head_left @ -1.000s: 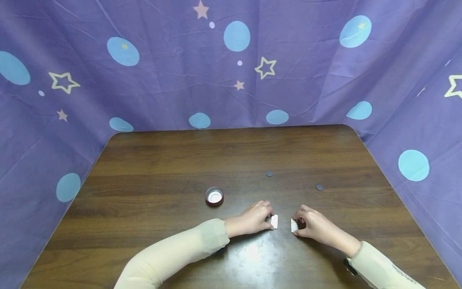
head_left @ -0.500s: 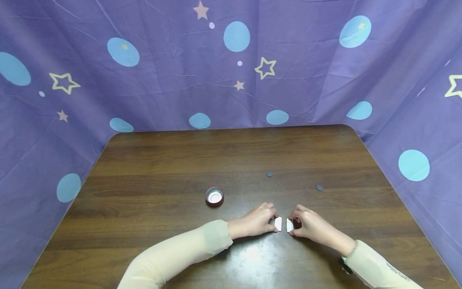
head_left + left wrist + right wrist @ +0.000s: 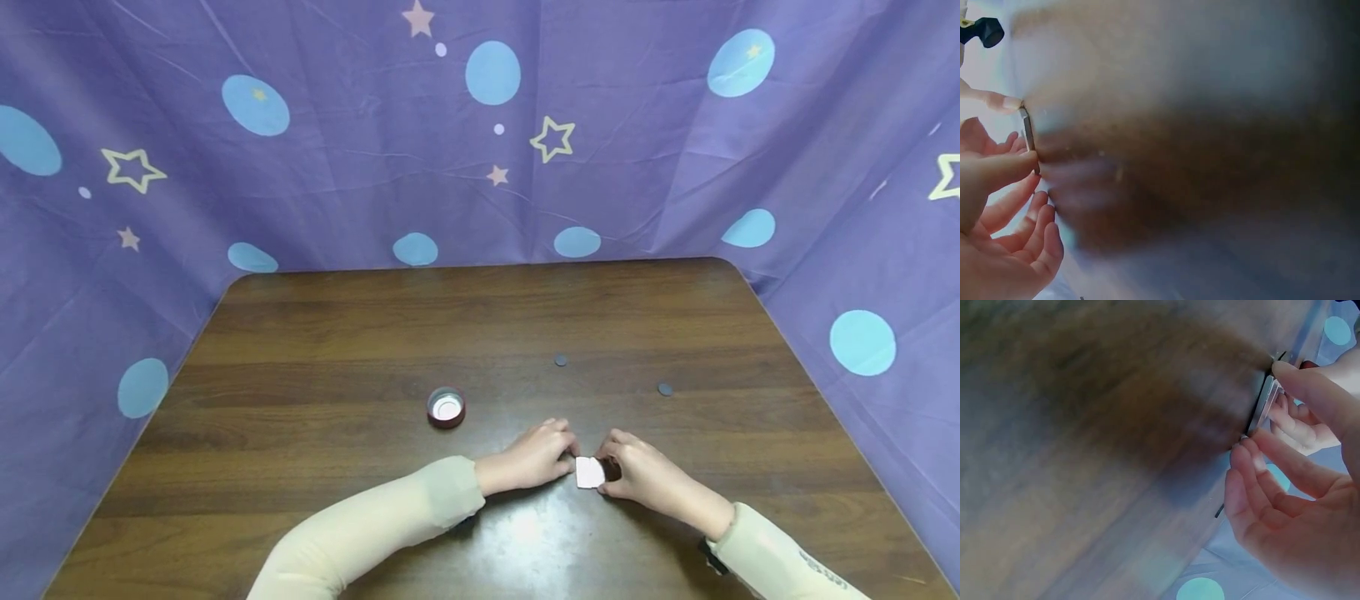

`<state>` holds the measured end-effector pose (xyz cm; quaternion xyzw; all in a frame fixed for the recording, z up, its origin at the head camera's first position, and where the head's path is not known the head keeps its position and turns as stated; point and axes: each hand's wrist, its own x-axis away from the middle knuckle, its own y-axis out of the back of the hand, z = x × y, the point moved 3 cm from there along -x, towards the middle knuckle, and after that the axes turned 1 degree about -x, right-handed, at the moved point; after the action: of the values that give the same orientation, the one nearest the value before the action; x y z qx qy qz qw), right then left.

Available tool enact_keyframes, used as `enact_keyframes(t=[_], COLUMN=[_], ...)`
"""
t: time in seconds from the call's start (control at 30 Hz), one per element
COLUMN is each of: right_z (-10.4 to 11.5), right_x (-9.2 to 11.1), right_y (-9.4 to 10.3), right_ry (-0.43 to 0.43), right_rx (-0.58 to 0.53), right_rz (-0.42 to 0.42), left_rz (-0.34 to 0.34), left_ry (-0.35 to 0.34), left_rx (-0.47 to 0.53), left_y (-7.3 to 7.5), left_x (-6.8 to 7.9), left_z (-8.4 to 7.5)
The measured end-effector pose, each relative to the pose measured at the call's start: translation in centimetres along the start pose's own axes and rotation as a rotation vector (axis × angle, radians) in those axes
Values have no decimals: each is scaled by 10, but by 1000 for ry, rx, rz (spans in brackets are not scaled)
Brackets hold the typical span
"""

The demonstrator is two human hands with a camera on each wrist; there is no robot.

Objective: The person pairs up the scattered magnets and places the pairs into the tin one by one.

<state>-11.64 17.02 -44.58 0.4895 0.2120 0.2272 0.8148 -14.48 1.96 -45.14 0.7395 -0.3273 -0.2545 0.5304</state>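
Two small flat white pieces now meet edge to edge as one white square point(image 3: 589, 472) on the brown table, in the head view. From the left, my left hand point(image 3: 534, 456) pinches its side of the square between thumb and fingers. On the opposite side, my right hand point(image 3: 647, 475) grips the other piece with thumb and fingertips. Seen edge-on in the left wrist view, the pieces form a thin slab point(image 3: 1029, 134) between both hands. A similar thin slab point(image 3: 1262, 403) shows in the right wrist view. The seam's detail is too small to make out.
A small round dark-red container point(image 3: 446, 408) with a pale inside stands left of the hands. Two small dark discs point(image 3: 561, 360) lie beyond them, one farther right. A purple curtain point(image 3: 360, 167) with stars and blue spots hangs behind the table point(image 3: 315, 350).
My hands have come together, the left moving slightly right and the right moving left. The gap between the two white pieces has closed, so they now touch.
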Motion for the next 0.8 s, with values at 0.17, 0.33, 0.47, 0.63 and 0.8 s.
enact_keyframes(t=[0.17,0.33,0.47,0.63,0.8], right_z=[0,0,-2,-3,-3], right_x=[1,1,0,0,1], right_y=[-1,-3,-2,-2,-3], right_ry=[12,22,14,17,42], right_rx=[19,14,-2,-24,-31], right_rz=[1,-3,3,12,16], left_rz=[35,44,39,-24,-83], left_ry=[23,33,40,22,49], left_rx=[35,90,159,259,326], left_y=[2,7,12,24,39], left_x=[3,8,13,25,42], left_z=[2,4,8,16,28])
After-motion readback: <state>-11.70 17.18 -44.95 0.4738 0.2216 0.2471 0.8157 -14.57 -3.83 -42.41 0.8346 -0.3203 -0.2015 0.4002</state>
